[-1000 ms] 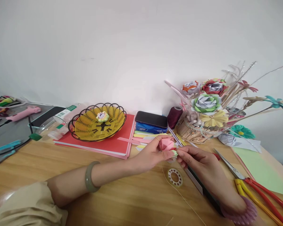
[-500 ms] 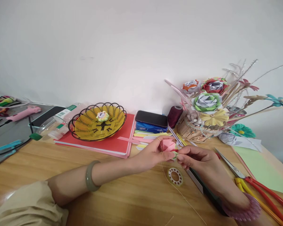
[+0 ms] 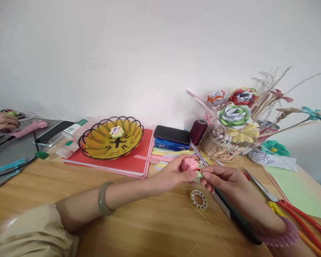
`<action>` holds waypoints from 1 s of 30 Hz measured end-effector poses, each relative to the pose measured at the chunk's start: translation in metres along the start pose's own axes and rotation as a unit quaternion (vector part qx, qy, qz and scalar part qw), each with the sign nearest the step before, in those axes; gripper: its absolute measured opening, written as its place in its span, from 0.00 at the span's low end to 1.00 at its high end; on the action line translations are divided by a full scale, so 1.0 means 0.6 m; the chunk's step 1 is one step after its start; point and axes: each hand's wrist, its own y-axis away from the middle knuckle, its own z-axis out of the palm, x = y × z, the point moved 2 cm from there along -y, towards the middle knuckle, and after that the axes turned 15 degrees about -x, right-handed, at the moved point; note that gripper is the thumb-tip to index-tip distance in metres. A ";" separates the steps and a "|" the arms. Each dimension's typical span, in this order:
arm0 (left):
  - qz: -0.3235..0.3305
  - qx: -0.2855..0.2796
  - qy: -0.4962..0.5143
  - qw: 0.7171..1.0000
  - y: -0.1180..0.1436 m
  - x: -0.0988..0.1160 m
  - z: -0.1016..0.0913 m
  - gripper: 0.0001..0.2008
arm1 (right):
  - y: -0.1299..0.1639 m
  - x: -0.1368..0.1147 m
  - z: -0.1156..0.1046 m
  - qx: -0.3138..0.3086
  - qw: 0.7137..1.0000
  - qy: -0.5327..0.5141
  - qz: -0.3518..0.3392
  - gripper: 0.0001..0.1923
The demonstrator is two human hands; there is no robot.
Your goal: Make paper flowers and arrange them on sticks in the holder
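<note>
The left hand (image 3: 173, 173) is pinching a small folded pink paper flower (image 3: 189, 164) just above the wooden tabletop (image 3: 139, 221), toward its far edge, while the right hand (image 3: 224, 180) is closing thumb and forefinger on a pale green paper strip (image 3: 198, 174) at the flower's base (apparently fitting it on). The fitting seems midway; pressing the strip home calls for a steady, delicate squeeze.
</note>
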 end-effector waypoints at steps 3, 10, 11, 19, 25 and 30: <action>0.002 -0.001 -0.004 1.000 0.000 -0.002 -0.001 0.31 | -0.002 -0.001 0.004 0.023 1.000 -0.003 0.006 0.17; 0.010 0.010 -0.020 1.000 0.001 -0.004 -0.005 0.28 | 0.000 0.002 0.005 0.028 0.999 0.035 0.015 0.18; 0.010 0.010 -0.019 1.000 0.001 -0.004 -0.005 0.27 | 0.000 0.002 0.005 0.018 0.999 0.034 0.017 0.18; 0.006 0.015 -0.003 1.000 -0.001 -0.005 -0.007 0.27 | 0.006 -0.011 -0.002 -0.034 0.999 0.031 0.018 0.19; 0.011 0.008 -0.045 0.999 0.001 -0.007 -0.009 0.27 | 0.003 -0.007 0.001 -0.004 0.998 0.007 0.062 0.18; 0.011 -0.002 -0.061 0.998 0.000 -0.009 -0.009 0.27 | -0.001 0.004 0.002 0.006 0.998 0.028 0.053 0.17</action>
